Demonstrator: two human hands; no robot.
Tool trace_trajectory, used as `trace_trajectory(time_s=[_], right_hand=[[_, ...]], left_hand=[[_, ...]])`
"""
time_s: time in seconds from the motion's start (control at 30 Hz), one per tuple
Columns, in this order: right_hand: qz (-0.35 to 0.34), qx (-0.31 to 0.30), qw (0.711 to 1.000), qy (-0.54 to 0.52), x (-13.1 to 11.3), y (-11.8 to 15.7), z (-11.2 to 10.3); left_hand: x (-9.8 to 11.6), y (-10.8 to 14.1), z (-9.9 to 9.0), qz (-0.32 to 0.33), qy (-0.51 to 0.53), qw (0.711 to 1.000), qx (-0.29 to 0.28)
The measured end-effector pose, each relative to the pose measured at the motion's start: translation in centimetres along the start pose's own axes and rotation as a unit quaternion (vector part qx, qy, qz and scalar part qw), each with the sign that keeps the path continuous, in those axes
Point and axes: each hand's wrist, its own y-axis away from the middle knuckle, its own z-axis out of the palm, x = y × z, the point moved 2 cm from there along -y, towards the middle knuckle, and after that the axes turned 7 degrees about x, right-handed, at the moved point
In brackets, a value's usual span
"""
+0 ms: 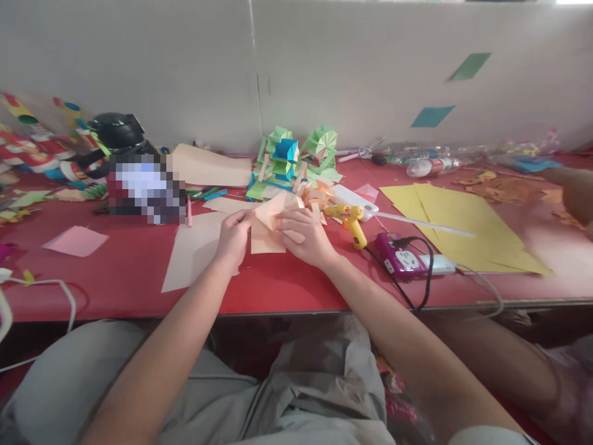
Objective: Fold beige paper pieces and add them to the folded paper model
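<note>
Between my hands is a piece of peach paper (271,211), curved and partly folded, above a flat peach sheet (269,242). My left hand (235,233) pinches the paper's left edge with thumb and forefinger. On the other side, my right hand (303,233) has its fingers closed over the right part of the paper. Just behind the right hand lie crumpled orange paper folds (317,193). A larger pale sheet (192,250) lies flat under and left of my left hand. To the right of my right hand rests a yellow hot glue gun (352,222) with a long clear glue stick.
A purple power strip (402,256) with a black plug and cables sits near the front edge. Yellow sheets (472,228) lie right. Folded green paper shapes (322,148) stand behind. A blurred-out object (146,188) is at left. Another person's hand (572,188) reaches in from the right.
</note>
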Motion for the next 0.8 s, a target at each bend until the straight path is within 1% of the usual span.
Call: trace_trajectory(time_s=[0.03, 0.1, 0.13, 0.17, 0.2, 0.23, 0.27, 0.33, 0.4, 0.47, 0.53, 0.63, 0.73, 0.8], right_hand=[[0.027, 0.026, 0.999, -0.007, 0.1, -0.1, -0.1], [0.106, 0.075, 0.991, -0.041, 0.6, 0.0, -0.2], [0.151, 0.081, 0.983, -0.071, 0.9, 0.1, -0.1], [0.195, 0.073, 0.971, -0.115, 1.3, 0.2, 0.2], [0.231, 0.043, 0.957, -0.168, 1.6, 0.3, 0.5], [0.252, 0.010, 0.944, -0.210, 1.9, 0.5, 0.9], [0.261, -0.001, 0.938, -0.228, 2.1, 0.5, 1.1], [0.256, 0.003, 0.941, -0.224, 2.3, 0.5, 1.1], [0.235, 0.024, 0.954, -0.184, 2.3, 0.4, 0.8], [0.198, 0.018, 0.968, -0.152, 2.0, 0.2, 0.5], [0.151, -0.008, 0.980, -0.127, 1.6, 0.1, 0.2], [0.114, -0.027, 0.988, -0.102, 1.2, 0.1, 0.0], [0.103, -0.017, 0.990, -0.092, 1.0, 0.1, -0.1], [0.098, -0.004, 0.991, -0.087, 1.0, 0.1, -0.1]], left_hand=[[0.1, 0.1, 0.1, -0.005, 0.028, 1.000, 0.001], [0.4, 0.3, 0.3, -0.020, 0.075, 0.997, -0.006], [0.5, 0.3, 0.5, -0.027, 0.085, 0.996, -0.015], [0.5, 0.4, 0.6, -0.034, 0.092, 0.995, -0.023], [0.6, 0.5, 0.7, -0.040, 0.099, 0.994, -0.030], [0.7, 0.5, 0.7, -0.047, 0.105, 0.993, -0.037], [0.7, 0.5, 0.7, -0.055, 0.109, 0.992, -0.044], [0.8, 0.6, 0.7, -0.079, 0.106, 0.989, -0.060], [0.8, 0.8, 0.8, -0.104, 0.092, 0.987, -0.085], [0.8, 1.1, 0.9, -0.097, 0.057, 0.987, -0.118], [0.9, 1.4, 1.1, -0.044, -0.005, 0.988, -0.150], [1.0, 1.8, 1.3, 0.036, -0.097, 0.981, -0.161], [1.1, 2.2, 1.4, 0.086, -0.140, 0.975, -0.150], [1.4, 2.5, 1.6, 0.132, -0.155, 0.966, -0.161]])
